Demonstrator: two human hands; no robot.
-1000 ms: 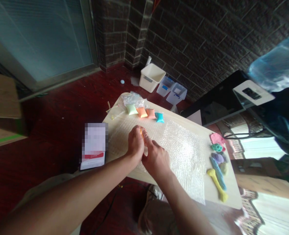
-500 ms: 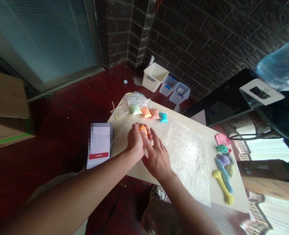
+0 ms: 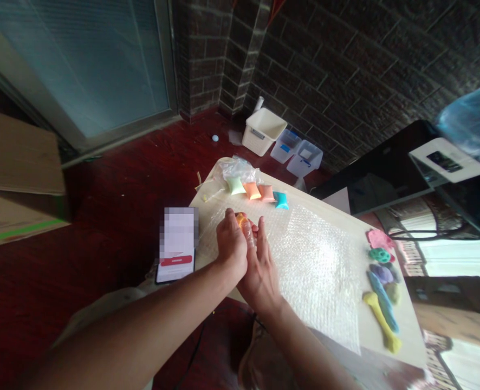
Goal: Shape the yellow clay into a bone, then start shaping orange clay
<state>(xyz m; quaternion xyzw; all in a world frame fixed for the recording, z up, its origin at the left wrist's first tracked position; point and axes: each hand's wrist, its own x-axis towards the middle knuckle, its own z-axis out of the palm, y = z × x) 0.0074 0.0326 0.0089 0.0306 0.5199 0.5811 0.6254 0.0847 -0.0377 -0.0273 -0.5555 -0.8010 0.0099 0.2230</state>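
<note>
My left hand point(image 3: 231, 245) and my right hand point(image 3: 261, 264) are pressed together palm to palm over the bubble wrap point(image 3: 305, 260). Between them sits a small orange clay piece point(image 3: 241, 219), in what looks like a clear wrapper, showing at the fingertips. Left fingers curl over it; right fingers lie straight along it. Just beyond the hands a row of small clay packets point(image 3: 258, 192) lies, green, orange, pink and blue. Shaped clay pieces point(image 3: 382, 281) in pink, green, purple, blue and yellow lie along the right edge of the light table point(image 3: 345, 216).
A phone or card point(image 3: 177, 246) rests at the table's left edge. Crumpled clear plastic point(image 3: 240, 168) lies behind the packets. A white basket point(image 3: 263, 129) and two clear boxes point(image 3: 297, 154) stand on the red floor by the brick wall. A dark monitor point(image 3: 386, 173) stands at right.
My right hand has turned from gripping to lying flat against the left, with the orange clay between the palms. The view has shifted slightly, so everything sits further right.
</note>
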